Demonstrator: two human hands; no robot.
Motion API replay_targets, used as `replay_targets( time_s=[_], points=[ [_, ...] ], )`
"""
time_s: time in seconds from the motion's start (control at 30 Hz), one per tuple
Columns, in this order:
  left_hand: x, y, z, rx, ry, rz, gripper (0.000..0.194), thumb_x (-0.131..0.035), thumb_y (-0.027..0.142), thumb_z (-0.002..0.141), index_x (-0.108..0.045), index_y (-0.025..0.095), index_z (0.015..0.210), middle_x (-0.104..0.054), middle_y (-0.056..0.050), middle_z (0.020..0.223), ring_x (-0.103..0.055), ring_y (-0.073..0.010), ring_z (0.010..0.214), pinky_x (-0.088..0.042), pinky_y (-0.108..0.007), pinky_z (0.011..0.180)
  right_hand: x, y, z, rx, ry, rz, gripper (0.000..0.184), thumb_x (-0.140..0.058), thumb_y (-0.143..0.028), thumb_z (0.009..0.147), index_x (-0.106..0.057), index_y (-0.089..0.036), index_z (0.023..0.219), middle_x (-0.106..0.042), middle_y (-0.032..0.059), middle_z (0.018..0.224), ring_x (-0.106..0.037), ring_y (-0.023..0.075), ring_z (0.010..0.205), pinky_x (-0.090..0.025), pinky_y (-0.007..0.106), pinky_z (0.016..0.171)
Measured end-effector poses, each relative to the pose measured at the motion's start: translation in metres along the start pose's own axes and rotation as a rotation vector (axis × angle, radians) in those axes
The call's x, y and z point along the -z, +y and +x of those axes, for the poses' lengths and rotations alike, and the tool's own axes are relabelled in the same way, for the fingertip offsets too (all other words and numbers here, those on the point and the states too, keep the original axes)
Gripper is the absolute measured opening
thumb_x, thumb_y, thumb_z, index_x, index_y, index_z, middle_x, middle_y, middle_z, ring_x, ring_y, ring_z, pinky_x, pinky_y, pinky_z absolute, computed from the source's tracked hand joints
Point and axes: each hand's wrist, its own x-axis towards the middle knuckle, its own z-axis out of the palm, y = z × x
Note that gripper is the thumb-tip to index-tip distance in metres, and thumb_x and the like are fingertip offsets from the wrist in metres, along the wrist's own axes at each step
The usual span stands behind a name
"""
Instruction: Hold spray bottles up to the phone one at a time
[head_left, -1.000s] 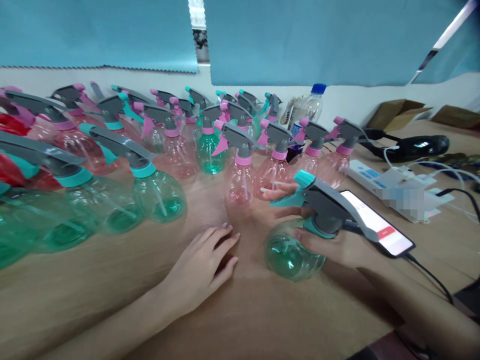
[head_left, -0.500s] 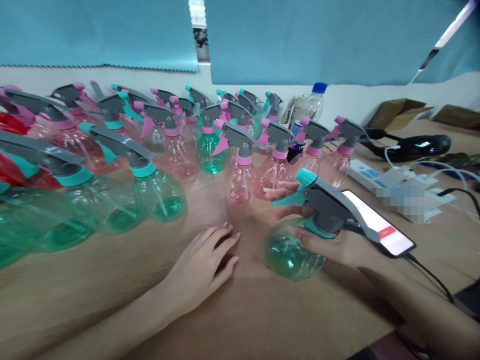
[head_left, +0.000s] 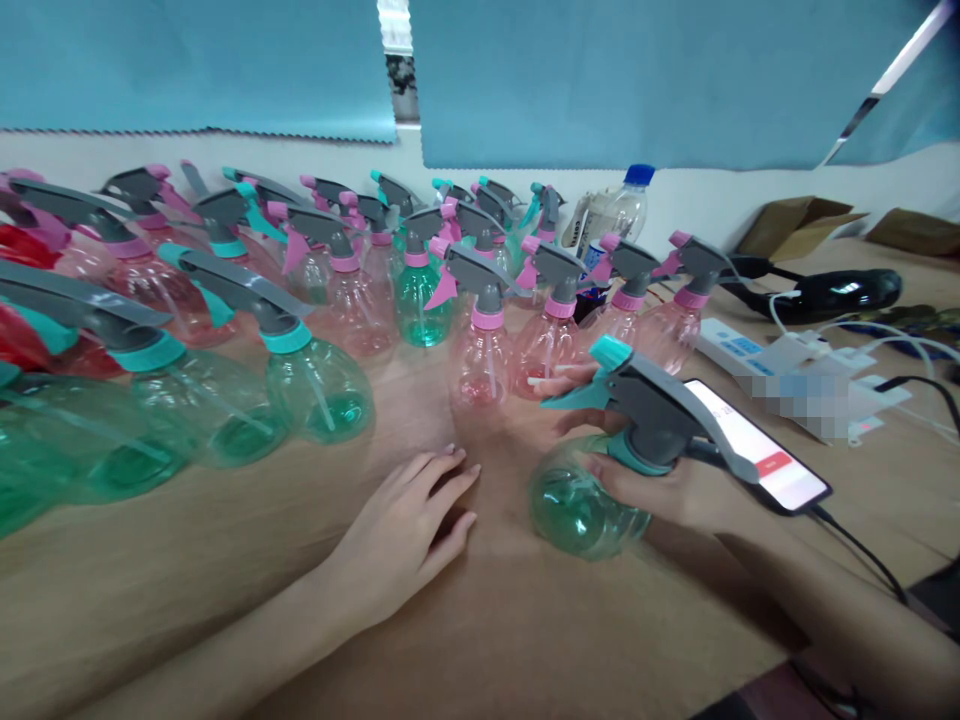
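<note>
My left hand (head_left: 409, 520) lies on the brown table top, palm down, fingers loosely stretched out, holding nothing. To its right, my right hand (head_left: 675, 495) is around the neck of a green spray bottle (head_left: 585, 500). The thumb is on the near side under the turquoise collar, while the fingers reach out behind the head. This bottle leans slightly, with its turquoise nozzle pointing left and its grey trigger head toward my right wrist. Whether its base touches the table I cannot tell. Just beyond the fingers stands a pink spray bottle (head_left: 551, 350).
Several green spray bottles (head_left: 319, 395) stand at left, with many pink ones (head_left: 480, 360) behind. A clear bottle with a blue cap (head_left: 637, 176) is near the wall. A lit phone (head_left: 791, 470), a white power strip (head_left: 750, 355), cables and a black object (head_left: 847, 292) lie at right.
</note>
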Motion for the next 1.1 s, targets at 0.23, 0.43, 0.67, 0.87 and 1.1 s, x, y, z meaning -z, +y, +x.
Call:
replay_targets(
  time_s=[0.23, 0.43, 0.67, 0.87, 1.1],
  points=[
    [0.0, 0.0, 0.001, -0.004, 0.006, 0.001, 0.035, -0.048, 0.027, 0.094, -0.052, 0.015, 0.127, -0.054, -0.013, 0.127, -0.049, -0.0277, 0.118, -0.043, -0.046, 0.097, -0.003, -0.001, 0.002, 0.022, 0.04, -0.005, 0.053, -0.057, -0.013, 0.077, -0.049, -0.03, 0.126, -0.064, 0.0056, 0.12, -0.069, 0.0221, 0.094, -0.057, 0.038, 0.083],
    [-0.001, -0.001, 0.0, -0.003, 0.007, -0.003, 0.035, -0.048, 0.026, 0.094, -0.053, 0.015, 0.127, -0.054, -0.013, 0.127, -0.049, -0.0273, 0.118, -0.043, -0.045, 0.098, -0.001, 0.004, 0.001, 0.019, 0.046, -0.022, 0.053, -0.058, -0.015, 0.077, -0.048, -0.03, 0.126, -0.065, 0.0049, 0.118, -0.069, 0.0218, 0.095, -0.054, 0.041, 0.087],
    [0.0, 0.0, -0.001, -0.005, 0.004, 0.012, 0.035, -0.048, 0.026, 0.094, -0.053, 0.014, 0.127, -0.054, -0.013, 0.127, -0.048, -0.0276, 0.119, -0.043, -0.045, 0.098, 0.003, 0.005, -0.003, -0.05, 0.008, -0.052, 0.033, -0.058, -0.018, 0.079, -0.058, -0.028, 0.11, -0.07, 0.0026, 0.098, -0.068, 0.0204, 0.094, -0.054, 0.036, 0.082],
    [-0.001, 0.0, 0.001, 0.0, -0.001, 0.009, 0.035, -0.049, 0.026, 0.093, -0.053, 0.014, 0.126, -0.054, -0.013, 0.127, -0.048, -0.0272, 0.119, -0.043, -0.045, 0.098, -0.002, 0.0, -0.002, -0.126, 0.062, -0.053, 0.007, -0.056, -0.023, 0.076, -0.06, -0.025, 0.082, -0.068, 0.0015, 0.087, -0.067, 0.0157, 0.075, -0.055, 0.029, 0.068],
    [-0.001, -0.001, 0.0, -0.009, 0.007, 0.02, 0.036, -0.048, 0.026, 0.094, -0.053, 0.014, 0.127, -0.054, -0.013, 0.128, -0.048, -0.0274, 0.119, -0.042, -0.045, 0.098, -0.003, -0.004, -0.004, -0.072, 0.185, -0.23, 0.004, -0.06, -0.023, 0.072, -0.059, -0.026, 0.074, -0.059, -0.0037, 0.059, -0.06, 0.0142, 0.052, -0.051, 0.025, 0.047]
  ],
)
